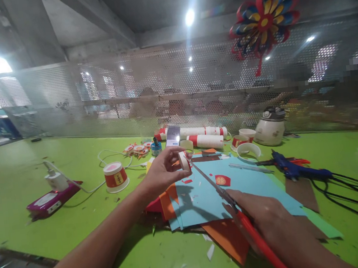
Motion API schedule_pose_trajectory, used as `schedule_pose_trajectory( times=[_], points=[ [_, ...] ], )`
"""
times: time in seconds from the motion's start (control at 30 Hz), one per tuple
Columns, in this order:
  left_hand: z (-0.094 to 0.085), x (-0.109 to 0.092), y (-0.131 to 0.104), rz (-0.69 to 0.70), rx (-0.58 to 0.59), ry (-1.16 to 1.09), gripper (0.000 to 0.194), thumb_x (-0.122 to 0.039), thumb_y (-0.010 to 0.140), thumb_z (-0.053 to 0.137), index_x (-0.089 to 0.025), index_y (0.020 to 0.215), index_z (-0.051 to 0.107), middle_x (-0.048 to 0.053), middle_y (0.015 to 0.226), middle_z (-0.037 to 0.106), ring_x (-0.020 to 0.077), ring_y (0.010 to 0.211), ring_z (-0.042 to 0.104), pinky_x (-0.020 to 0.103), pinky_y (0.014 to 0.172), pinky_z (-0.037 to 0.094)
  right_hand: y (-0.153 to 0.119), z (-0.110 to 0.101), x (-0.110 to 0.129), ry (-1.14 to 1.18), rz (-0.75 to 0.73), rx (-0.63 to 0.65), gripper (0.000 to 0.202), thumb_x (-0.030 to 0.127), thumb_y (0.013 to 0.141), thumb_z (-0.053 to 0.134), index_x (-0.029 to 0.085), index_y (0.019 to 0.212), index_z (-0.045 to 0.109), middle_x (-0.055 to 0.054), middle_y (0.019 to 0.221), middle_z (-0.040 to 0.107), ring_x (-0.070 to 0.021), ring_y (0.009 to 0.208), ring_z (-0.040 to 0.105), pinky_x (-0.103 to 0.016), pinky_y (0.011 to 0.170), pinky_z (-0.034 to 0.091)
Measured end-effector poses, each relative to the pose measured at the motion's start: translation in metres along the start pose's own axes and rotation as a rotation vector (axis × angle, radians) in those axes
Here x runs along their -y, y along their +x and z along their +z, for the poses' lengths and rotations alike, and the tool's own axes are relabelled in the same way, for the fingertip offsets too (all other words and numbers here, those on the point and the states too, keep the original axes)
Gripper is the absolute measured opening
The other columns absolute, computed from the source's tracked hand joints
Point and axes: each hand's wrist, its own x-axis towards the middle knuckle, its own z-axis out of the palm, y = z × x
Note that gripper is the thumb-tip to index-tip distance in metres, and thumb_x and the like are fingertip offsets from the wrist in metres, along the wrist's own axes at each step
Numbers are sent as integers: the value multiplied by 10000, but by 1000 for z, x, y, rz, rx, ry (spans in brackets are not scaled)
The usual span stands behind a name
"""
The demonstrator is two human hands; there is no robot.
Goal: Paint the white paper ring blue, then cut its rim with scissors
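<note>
Between the thumb and fingers of my left hand is a small piece cut from a paper cup, white with a red edge. My right hand grips a pair of red-handled scissors. Their blades point up and to the left, with the tips at the cup piece. Whether the tips touch it I cannot tell. Below both hands lie light blue paper sheets with a red scrap bearing a gold print and small red and white clippings.
A blue glue gun with black cables lies right. Left are an upturned paper cup and a purple power strip with a charger. Behind stand a phone, stacked cups and a white bottle. A paper flower hangs above.
</note>
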Motion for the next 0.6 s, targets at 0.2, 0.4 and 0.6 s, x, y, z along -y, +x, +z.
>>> schedule_pose_trajectory(
  times=[0.2, 0.4, 0.6],
  points=[
    [2, 0, 0, -6, -12, -15, 481, -111, 686, 844, -195, 1085, 589, 77, 1108, 668, 223, 1054, 649, 412, 956, 505, 1, -1, 2, 6, 66, 102, 421, 161, 877, 340, 195, 1089, 702, -135, 895, 774, -303, 752, 730, -443, 719, 572],
    [-5, 4, 3, 17, -27, 56, 493, -112, 678, 843, -202, 1108, 619, 55, 1050, 680, 223, 1055, 646, 442, 1024, 474, 6, -12, 6, 126, 28, 94, 275, 291, 934, 419, 233, 923, 687, -47, 736, 741, -233, 641, 691, -299, 573, 525],
    [-8, 3, 3, 3, -20, 70, 490, -117, 701, 831, -190, 1142, 631, 78, 1105, 692, 226, 1072, 656, 448, 1036, 476, 1, -23, 18, 404, 75, -29, 259, 361, 931, 501, 264, 870, 732, -20, 669, 717, -217, 625, 689, -265, 579, 553]
  ],
)
